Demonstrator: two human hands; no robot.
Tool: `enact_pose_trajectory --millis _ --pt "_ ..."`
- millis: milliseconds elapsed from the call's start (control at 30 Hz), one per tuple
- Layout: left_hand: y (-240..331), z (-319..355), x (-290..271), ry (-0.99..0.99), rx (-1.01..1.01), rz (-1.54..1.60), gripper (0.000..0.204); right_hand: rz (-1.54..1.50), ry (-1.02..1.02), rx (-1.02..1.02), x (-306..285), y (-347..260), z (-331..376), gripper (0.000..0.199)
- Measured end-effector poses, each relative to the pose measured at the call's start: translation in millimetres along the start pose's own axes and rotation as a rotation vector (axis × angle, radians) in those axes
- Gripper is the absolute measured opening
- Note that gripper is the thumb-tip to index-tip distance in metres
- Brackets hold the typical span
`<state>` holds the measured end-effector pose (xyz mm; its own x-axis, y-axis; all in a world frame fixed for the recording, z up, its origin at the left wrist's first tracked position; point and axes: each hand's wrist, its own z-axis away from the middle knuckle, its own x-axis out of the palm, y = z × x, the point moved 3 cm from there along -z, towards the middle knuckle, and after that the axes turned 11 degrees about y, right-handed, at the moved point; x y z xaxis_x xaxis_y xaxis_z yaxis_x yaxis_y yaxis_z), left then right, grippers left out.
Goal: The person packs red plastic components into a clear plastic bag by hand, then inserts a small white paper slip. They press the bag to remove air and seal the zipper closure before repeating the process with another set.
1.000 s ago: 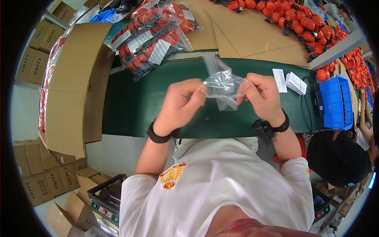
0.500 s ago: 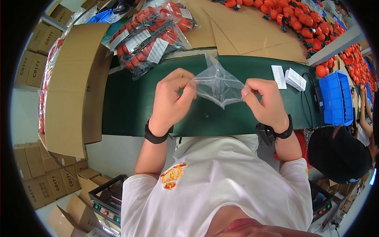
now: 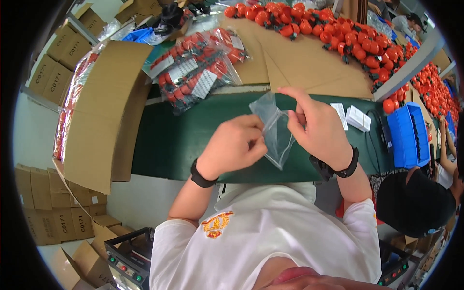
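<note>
A clear plastic zip bag (image 3: 274,129) hangs above the green tabletop in front of me. My left hand (image 3: 237,144) is closed on the bag's left side, its fingertips pinching the film. At the bag's right edge is my right hand (image 3: 319,128). Its index finger is stretched out past the bag's upper end and its thumb is apart from it, close to the bag's edge. Whether that thumb touches the film I cannot tell. The bag looks narrow and holds nothing visible.
Filled bags of red parts (image 3: 198,67) lie at the far left, beside a tall open carton (image 3: 96,116). Paper slips (image 3: 358,119) and a blue bin (image 3: 410,135) are to the right. Loose red parts (image 3: 357,43) are heaped at the back. A co-worker's black cap (image 3: 411,200) shows at right.
My right hand has let go of the bag's right edge, its index finger now extended. The bag, spread wide between both hands before, has narrowed and turned, still in my left hand.
</note>
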<state>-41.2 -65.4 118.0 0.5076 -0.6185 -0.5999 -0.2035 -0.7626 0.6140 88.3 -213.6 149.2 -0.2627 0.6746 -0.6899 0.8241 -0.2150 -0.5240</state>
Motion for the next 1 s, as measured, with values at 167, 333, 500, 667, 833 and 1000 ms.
enact_pose_trajectory --millis 167,333,500,667,833,1000 --pt "2.7 2.8 5.2 -0.02 -0.02 -0.025 0.009 0.015 0.02 -0.218 -1.7 7.8 4.0 0.039" --pt "1.3 0.7 0.9 0.041 -0.039 -0.093 0.008 -0.103 0.034 -0.114 -8.8 -12.0 10.5 0.047" --pt "13.9 -4.7 11.1 0.014 0.085 -0.084 0.01 0.172 0.045 -0.176 4.7 2.6 7.6 0.045" --pt "7.0 -1.3 5.6 0.019 0.058 -0.126 0.014 -0.099 -0.096 0.024 -12.6 6.2 2.6 0.02" --pt "-6.8 8.5 -7.1 0.129 -0.123 0.34 0.039 -0.198 0.001 0.211 -19.1 14.0 3.8 0.012" --pt "24.8 15.7 3.4 0.216 0.065 0.157 0.056 -0.446 0.103 0.476 -9.6 35.7 -4.1 0.014"
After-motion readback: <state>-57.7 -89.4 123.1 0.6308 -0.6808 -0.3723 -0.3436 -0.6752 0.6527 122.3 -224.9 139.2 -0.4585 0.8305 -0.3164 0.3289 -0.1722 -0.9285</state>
